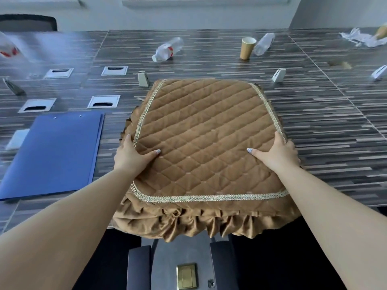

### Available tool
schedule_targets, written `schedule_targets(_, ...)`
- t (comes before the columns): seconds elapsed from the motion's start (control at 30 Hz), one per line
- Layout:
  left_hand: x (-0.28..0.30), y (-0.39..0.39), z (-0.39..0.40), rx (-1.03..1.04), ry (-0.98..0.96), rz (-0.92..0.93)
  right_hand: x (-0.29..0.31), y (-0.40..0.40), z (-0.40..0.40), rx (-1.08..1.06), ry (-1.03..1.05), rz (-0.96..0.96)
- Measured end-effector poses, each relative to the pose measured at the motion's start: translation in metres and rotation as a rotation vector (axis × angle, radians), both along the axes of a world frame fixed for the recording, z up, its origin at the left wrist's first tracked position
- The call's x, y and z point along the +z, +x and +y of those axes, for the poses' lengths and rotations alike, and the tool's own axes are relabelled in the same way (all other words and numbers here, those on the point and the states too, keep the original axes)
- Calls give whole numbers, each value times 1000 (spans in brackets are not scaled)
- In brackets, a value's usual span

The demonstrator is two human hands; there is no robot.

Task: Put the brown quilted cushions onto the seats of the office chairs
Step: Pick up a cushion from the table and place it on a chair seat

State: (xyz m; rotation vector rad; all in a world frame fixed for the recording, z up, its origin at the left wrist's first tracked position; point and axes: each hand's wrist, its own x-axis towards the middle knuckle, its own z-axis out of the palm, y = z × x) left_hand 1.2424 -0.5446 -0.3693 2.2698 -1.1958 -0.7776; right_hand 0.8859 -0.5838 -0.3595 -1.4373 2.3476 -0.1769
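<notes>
Lengthwise away from the person, cushion [201, 143] lies gripped by left hand [130, 158] and right hand [276, 152].

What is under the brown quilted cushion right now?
The brown quilted cushion lies on the striped table, its ruffled front edge overhanging. Both hands grip its sides: left hand, right hand. Whatever lies directly beneath is covered.

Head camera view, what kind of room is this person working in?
Most likely an office meeting room. A long striped table has metal cable ports set into it, small name-card holders stand along it, a blue folder lies on it, and the back of an office chair shows at the far side.
</notes>
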Motion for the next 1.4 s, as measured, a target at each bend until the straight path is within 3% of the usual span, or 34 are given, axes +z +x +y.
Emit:
schedule_targets(0.27, 15, -3, 2, 106, -154, -59, 12, 7, 3, -139, -386, -48)
schedule_targets(0.43, 28, 16, 32, 159, -201, -52, 35, 21, 13, -205, -411, -114)
schedule_targets(0.73, 95, 101, 140, 322, -370, -53, 114, 115, 78, -25, -523, -235)
schedule_targets(1.07, 162, 264, 410, 586, -494, -152, 175, 316, 258, 242, -533, -398)
schedule_targets(1.4, 200, 406, 690, 864, -465, -234, 192, 527, 461, 498, -438, -577)
